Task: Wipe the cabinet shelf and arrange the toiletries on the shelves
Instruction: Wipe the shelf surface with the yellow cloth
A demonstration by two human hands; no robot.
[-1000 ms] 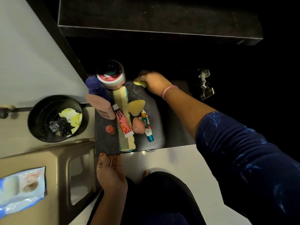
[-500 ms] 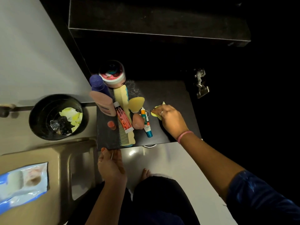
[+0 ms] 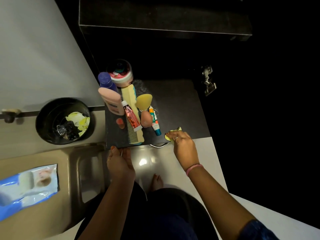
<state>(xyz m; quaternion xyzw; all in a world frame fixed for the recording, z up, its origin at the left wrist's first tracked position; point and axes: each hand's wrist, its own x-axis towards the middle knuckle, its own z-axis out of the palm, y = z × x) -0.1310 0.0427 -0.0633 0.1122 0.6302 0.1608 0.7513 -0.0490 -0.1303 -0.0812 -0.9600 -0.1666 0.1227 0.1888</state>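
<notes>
The dark cabinet shelf (image 3: 180, 104) carries its toiletries crowded on the left half, around a long yellow comb (image 3: 132, 111) that runs front to back. Behind the comb stands a round jar (image 3: 121, 73); left of it are a blue bottle (image 3: 106, 80), a pink bottle (image 3: 112, 101) and a small red cap (image 3: 120, 122). A red tube (image 3: 131, 117) lies on the comb; right of it sit a yellow sponge (image 3: 144, 100), a pink sponge (image 3: 146, 119) and a slim tube (image 3: 154, 122), and farther right, at the front edge, a yellow cloth (image 3: 174, 131).
</notes>
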